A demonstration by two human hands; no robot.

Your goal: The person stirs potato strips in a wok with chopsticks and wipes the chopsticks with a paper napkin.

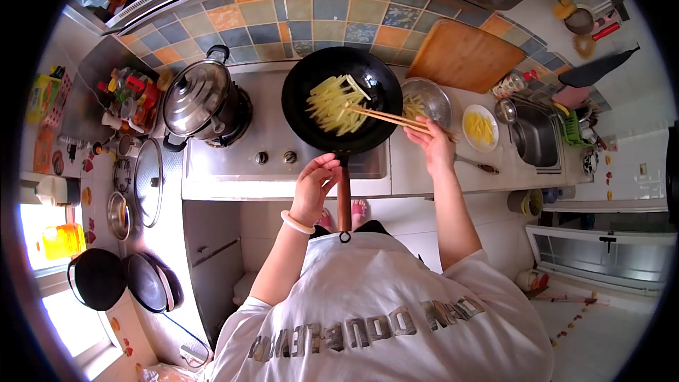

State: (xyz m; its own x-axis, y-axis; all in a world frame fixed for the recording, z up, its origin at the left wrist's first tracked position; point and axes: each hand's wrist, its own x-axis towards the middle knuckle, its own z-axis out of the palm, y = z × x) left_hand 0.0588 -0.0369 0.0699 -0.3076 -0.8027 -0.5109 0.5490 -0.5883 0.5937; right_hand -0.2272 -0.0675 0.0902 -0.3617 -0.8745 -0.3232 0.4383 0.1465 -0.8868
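A black wok (297, 117) sits on the stove with pale yellow strips, probably cut potato (334, 102), heaped in it. At the near side, the curled fingers of my left hand (315, 182) meet the neck of the wok's wooden handle (344, 205), which points toward my body. My right hand (433, 143) is closed around long wooden chopsticks (389, 116); their tips reach into the strips at the right part of the heap. Just right of the wok is a metal strainer or bowl (435, 102) with more strips in it, partly behind the chopsticks.
A white bowl (481, 114) of yellow strips stands farther right, before the sink (535, 134). A wooden cutting board (463, 55) leans on the tiles. Left of the wok is a lidded steel pot (196, 99). Stove knobs (289, 158) line the front; a glass lid (148, 182) stands at left.
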